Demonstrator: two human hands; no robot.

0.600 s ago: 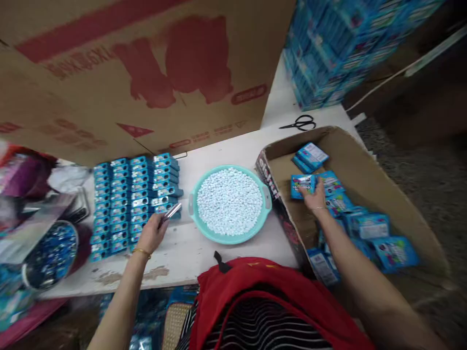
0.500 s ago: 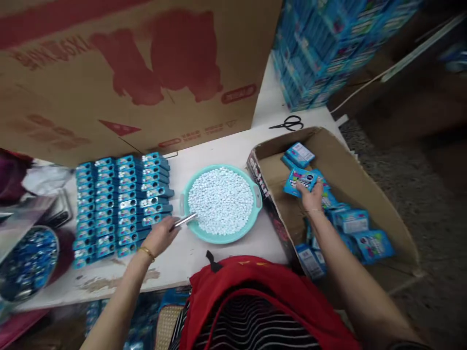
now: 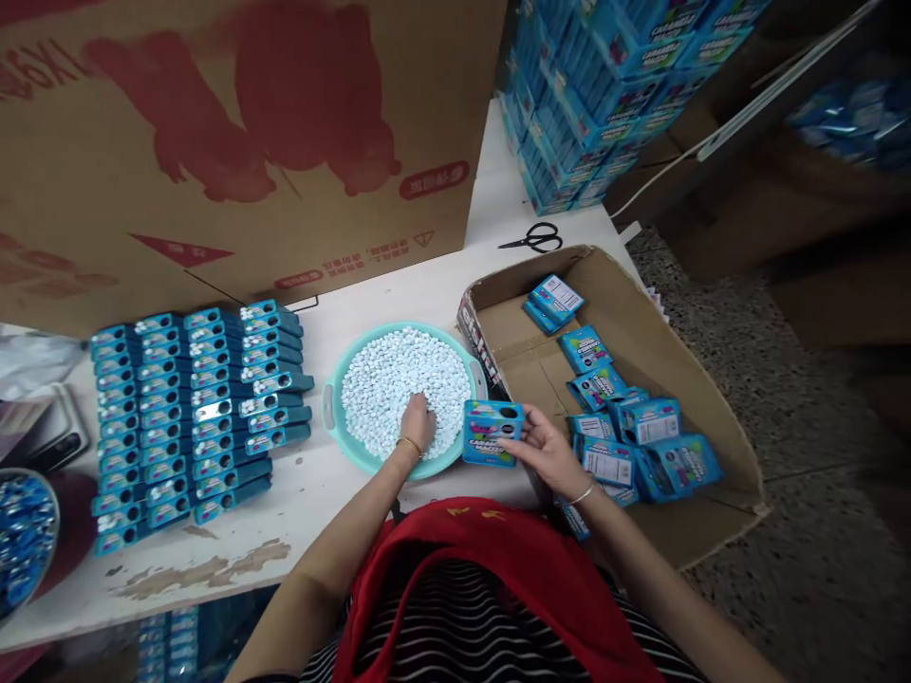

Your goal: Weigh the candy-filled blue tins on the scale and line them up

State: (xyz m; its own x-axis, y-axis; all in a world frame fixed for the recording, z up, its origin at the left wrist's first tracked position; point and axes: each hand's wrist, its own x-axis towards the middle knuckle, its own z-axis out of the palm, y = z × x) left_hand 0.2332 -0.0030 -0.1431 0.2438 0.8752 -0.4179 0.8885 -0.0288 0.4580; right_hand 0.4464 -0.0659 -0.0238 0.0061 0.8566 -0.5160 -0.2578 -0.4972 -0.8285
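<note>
My left hand (image 3: 418, 424) is closed and reaches down into small white pellet candies (image 3: 388, 379) in a round turquoise basin (image 3: 340, 441). Its fingertips and most of the metal scoop they grip are hidden; a dark bit shows beside the fingers. Just right of the basin, my right hand (image 3: 551, 453) pinches a blue candy box (image 3: 491, 433) by its right side, with a dark round hole near its upper right corner. More such blue boxes (image 3: 659, 422) lie loose in an open cardboard carton (image 3: 704, 379) behind and right of this hand.
Filled blue boxes (image 3: 213, 413) stand in several rows at the left. Black scissors (image 3: 533, 237) lie behind the carton. A large cardboard box (image 3: 313, 218) walls off the back. Stacked blue packs (image 3: 576, 114) rise at back right. A container of blue-wrapped sweets (image 3: 28, 531) stands far left.
My left hand has moved right, from the basin's left edge into the candies. My right hand has brought a blue box from inside the carton to the basin's right side. The view has shifted.
</note>
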